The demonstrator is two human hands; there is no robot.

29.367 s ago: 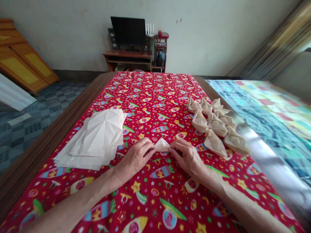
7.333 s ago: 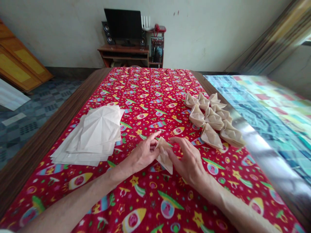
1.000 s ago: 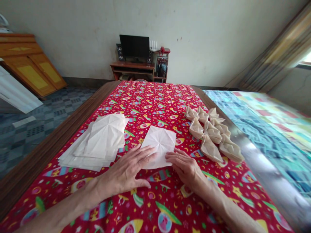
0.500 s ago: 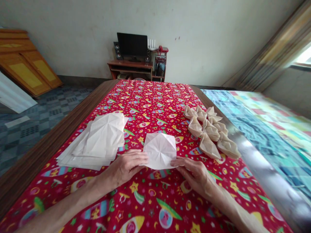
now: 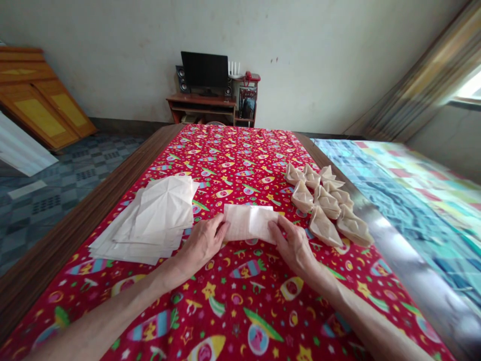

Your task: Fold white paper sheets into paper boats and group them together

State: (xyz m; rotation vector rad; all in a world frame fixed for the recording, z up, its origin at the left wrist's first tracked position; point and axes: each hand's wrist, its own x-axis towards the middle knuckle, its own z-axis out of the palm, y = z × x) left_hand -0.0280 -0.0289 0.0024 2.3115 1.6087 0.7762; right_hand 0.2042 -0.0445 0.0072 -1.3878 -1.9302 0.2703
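Folded paper strip (image 5: 248, 223) lay pale and creased on the red tablecloth (image 5: 240, 281). Left hand (image 5: 203, 242) and right hand (image 5: 293, 246) each pinched one short end, half curled.

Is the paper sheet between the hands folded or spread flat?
Folded. The paper sheet is doubled into a narrow band with a flap edge across it, and its ends are held by the left hand and right hand.
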